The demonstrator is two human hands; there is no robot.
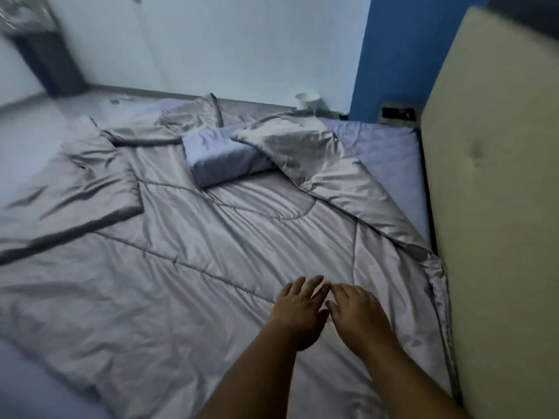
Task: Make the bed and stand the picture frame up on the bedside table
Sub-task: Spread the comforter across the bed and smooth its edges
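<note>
Dim, bluish light, no clear source. Soft sheen on duvet (187,255) folds. Motion blur at top-left corner & fingertips; wide-angle bend at edges.

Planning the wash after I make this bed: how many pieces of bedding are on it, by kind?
grey comforter: 1
blue pillow: 1
blue sheet: 1
Total: 3
</note>
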